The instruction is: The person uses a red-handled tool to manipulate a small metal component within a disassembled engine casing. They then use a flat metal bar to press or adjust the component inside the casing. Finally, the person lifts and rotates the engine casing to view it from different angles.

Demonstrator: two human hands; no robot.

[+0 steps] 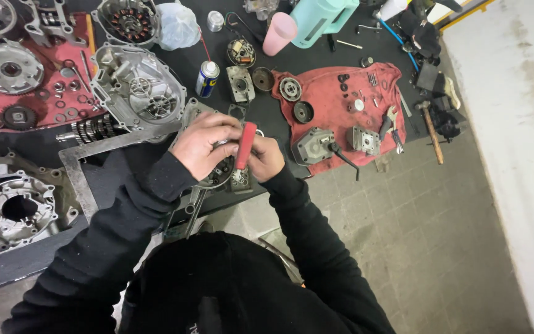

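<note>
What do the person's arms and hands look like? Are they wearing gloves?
No gloves: the left hand and right hand are both bare. Each arm is covered by a long black sleeve: the left sleeve and the right sleeve reach down to the wrists with snug cuffs. The fabric looks soft and plain, like a sweatshirt.

A black-topped workbench (174,62) stretched above and to the left of the hands — its metal edge (78,179) ran just left of them. Below and to the right lay a grey tiled floor (421,235), grimy in patches — farther right rose a pale, stained wall (520,124).
</note>
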